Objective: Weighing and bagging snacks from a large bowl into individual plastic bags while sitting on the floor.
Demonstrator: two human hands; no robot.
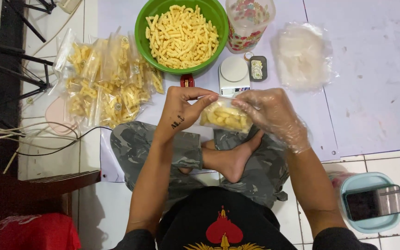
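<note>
A small clear plastic bag of yellow stick snacks is held between both my hands above my crossed legs. My left hand pinches the bag's top edge with thumb and forefinger. My right hand, in a thin clear plastic glove, grips the bag's right side. Just beyond my hands stands a small white kitchen scale. Farther back, a green bowl is full of the same yellow snacks.
A heap of filled snack bags lies at the left. A stack of empty clear bags lies at the right, a patterned jar behind the scale. A pale blue lidded box with a phone on it sits lower right, a wooden chair lower left.
</note>
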